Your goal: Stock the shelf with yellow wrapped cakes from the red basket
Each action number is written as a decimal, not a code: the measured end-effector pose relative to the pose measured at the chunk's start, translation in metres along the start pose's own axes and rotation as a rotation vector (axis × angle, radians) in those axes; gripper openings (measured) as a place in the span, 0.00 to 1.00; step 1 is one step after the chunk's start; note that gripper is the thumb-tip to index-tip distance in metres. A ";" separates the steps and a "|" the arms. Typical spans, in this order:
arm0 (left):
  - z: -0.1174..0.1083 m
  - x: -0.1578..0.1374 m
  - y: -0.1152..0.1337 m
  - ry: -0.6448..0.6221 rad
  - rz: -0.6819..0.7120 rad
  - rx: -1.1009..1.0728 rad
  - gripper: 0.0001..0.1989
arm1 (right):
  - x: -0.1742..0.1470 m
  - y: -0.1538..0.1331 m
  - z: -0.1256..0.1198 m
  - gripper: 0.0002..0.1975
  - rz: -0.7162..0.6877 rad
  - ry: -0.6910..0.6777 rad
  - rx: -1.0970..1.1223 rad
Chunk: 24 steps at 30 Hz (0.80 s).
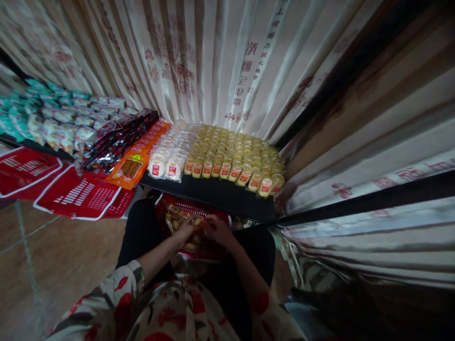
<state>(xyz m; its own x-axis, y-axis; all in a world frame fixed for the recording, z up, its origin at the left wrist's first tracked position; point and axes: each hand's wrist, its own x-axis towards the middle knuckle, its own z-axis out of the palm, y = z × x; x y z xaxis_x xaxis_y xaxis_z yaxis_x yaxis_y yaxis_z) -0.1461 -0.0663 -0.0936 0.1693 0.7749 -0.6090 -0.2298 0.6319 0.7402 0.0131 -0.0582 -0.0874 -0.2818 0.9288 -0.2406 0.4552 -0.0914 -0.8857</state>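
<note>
On my lap, between my knees, lies a red bag (225, 218) with a clear panel, and small yellow-brown packets (174, 211) show in it. My left hand (188, 227) is over the bag, its fingers closed at a small yellow packet (198, 220). Close beside it, my right hand (217, 230) has its fingers curled in toward the same spot. What the right fingers hold, if anything, is too dark and blurred to make out.
Ahead is a black board (213, 193) with rows of yellow packaged cakes (236, 161) and white round packs (165, 161). Leftward are an orange packet (137, 154), dark shiny packets (117, 142), white packs (64, 132), green packs (17, 116) and red bags (85, 192). Pleated curtains (220, 61) hang behind.
</note>
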 end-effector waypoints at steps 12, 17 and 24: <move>0.037 -0.036 0.043 0.135 0.158 -0.351 0.19 | -0.021 -0.042 -0.026 0.28 0.031 0.215 0.692; 0.063 -0.038 0.052 0.135 0.196 -0.266 0.19 | -0.020 -0.051 -0.031 0.27 0.015 0.413 0.790; 0.091 -0.030 0.055 0.086 0.267 0.072 0.20 | -0.020 -0.053 -0.042 0.25 -0.060 0.552 0.699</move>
<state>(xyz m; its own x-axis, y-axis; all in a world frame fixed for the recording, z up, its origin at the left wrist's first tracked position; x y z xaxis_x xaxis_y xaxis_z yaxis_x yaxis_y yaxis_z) -0.0763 -0.0537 -0.0083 0.0292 0.9118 -0.4096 -0.1863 0.4076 0.8940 0.0298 -0.0574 -0.0186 0.2402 0.9632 -0.1207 -0.2174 -0.0678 -0.9737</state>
